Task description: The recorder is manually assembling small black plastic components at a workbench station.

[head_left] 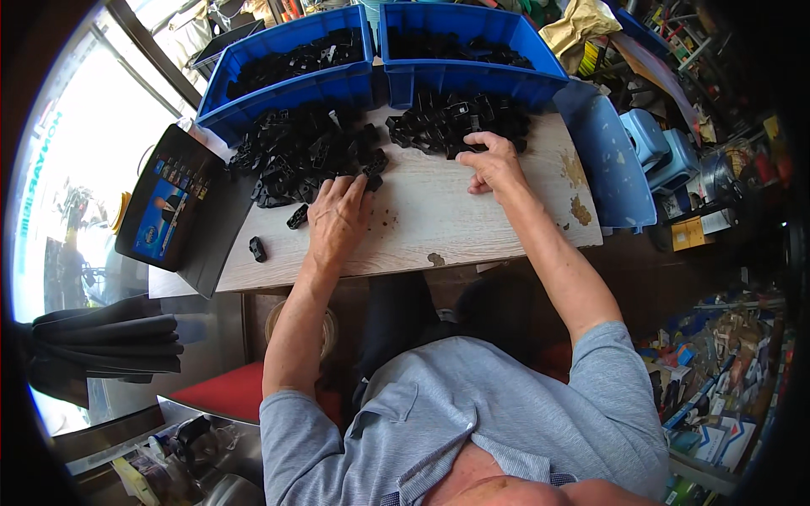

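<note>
Reaching to the left black pile [291, 148] with left hand [337, 218], can't tell if gripping — and, well apart, to the right pile [434, 126] with right hand [499, 170], loosely spread.

Small black parts, some with visible openings, lie in random orientation in two heaps on the table [422, 215]. Left heap [291, 156]: larger. Right heap [434, 125]: shallower. One separate part [257, 250] lies left of centre, near the front edge.

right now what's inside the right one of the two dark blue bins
Small black parts are heaped inside the bin. Their top layer shows; the lower parts and the bin's floor are covered.
</note>
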Demonstrator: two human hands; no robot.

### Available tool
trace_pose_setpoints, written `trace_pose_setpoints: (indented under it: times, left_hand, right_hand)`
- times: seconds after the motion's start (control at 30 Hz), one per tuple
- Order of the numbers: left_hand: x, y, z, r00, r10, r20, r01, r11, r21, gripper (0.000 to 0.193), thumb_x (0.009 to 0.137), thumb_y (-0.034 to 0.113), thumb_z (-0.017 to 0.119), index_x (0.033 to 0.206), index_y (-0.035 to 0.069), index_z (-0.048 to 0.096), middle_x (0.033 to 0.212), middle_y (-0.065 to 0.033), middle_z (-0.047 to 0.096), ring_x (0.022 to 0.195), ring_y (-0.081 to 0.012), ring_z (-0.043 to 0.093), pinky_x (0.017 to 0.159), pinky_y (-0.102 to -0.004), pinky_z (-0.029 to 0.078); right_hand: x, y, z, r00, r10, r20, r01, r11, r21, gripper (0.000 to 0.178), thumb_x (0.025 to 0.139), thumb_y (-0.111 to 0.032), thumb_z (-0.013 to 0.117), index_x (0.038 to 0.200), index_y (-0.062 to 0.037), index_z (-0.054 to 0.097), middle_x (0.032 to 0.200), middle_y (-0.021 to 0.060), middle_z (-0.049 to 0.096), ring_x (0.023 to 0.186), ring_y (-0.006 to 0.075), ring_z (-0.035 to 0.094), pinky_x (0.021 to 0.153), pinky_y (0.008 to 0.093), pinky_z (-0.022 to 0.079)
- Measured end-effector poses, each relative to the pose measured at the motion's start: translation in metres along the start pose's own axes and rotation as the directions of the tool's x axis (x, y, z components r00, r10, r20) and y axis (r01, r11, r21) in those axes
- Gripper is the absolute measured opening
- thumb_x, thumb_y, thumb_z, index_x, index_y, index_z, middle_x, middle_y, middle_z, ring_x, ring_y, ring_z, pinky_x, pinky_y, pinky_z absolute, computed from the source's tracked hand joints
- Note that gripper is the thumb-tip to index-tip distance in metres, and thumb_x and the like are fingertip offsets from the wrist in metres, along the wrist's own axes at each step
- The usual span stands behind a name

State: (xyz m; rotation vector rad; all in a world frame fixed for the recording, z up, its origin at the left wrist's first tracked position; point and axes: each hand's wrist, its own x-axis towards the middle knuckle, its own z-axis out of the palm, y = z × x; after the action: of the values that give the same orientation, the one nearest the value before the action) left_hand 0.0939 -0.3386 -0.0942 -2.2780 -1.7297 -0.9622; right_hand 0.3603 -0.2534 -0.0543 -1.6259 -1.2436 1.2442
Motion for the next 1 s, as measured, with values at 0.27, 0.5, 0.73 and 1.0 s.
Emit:
trace_pose_setpoints:
  times: [0.27, 0.5, 0.73, 1.0]
  left_hand:
    - [-0.004, -0.006, -0.003, 0.999, 0.043, -0.002, -0.043, 0.999, -0.002, 0.026, 0.088, 0.017, 0.069, 0.113, 0.009, 0.069, 0.103, -0.0072, 0.070, 0.093, -0.0284, 0.063, 0.079, -0.0395, 0.054]
    - [-0.008, -0.009, -0.010, 0.998, 0.057, -0.014, -0.058, 0.998, -0.034, 0.028, 0.085, 0.012, 0.071, 0.112, 0.005, 0.069, 0.102, -0.0101, 0.073, 0.087, -0.0311, 0.065, 0.078, -0.0392, 0.053]
    - [-0.012, 0.002, -0.015, 0.997, 0.047, -0.064, -0.057, 0.985, -0.161, 0.026, 0.084, 0.009, 0.072, 0.110, 0.004, 0.071, 0.104, -0.0118, 0.073, 0.090, -0.0320, 0.067, 0.081, -0.0402, 0.054]
    - [0.006, 0.060, 0.003, 0.995, 0.028, -0.098, -0.058, 0.948, -0.314, 0.026, 0.087, 0.010, 0.071, 0.113, 0.005, 0.071, 0.105, -0.0119, 0.072, 0.096, -0.0331, 0.068, 0.084, -0.0407, 0.054]
  right_hand:
    - [0.002, 0.009, 0.009, 0.999, -0.029, -0.043, 0.027, 0.998, -0.053, 0.025, 0.084, -0.010, 0.073, 0.107, -0.0017, 0.070, 0.073, 0.0064, 0.065, 0.045, 0.0123, 0.056, 0.041, 0.0315, 0.054]
    - [-0.019, 0.005, 0.003, 0.993, 0.098, 0.070, -0.095, 0.994, -0.049, 0.018, 0.085, -0.015, 0.075, 0.097, -0.0030, 0.070, 0.068, 0.0035, 0.059, 0.045, 0.0112, 0.055, 0.040, 0.0318, 0.053]
    - [-0.041, 0.008, -0.003, 0.989, 0.077, 0.126, -0.066, 0.994, -0.089, 0.039, 0.081, -0.013, 0.079, 0.116, -0.0027, 0.065, 0.072, 0.0050, 0.062, 0.046, 0.0124, 0.057, 0.040, 0.0309, 0.052]
    - [-0.052, 0.008, -0.007, 0.987, 0.027, 0.156, 0.010, 0.972, -0.233, 0.033, 0.081, -0.009, 0.076, 0.113, -0.0035, 0.067, 0.075, 0.0065, 0.064, 0.048, 0.0120, 0.058, 0.040, 0.0293, 0.049]
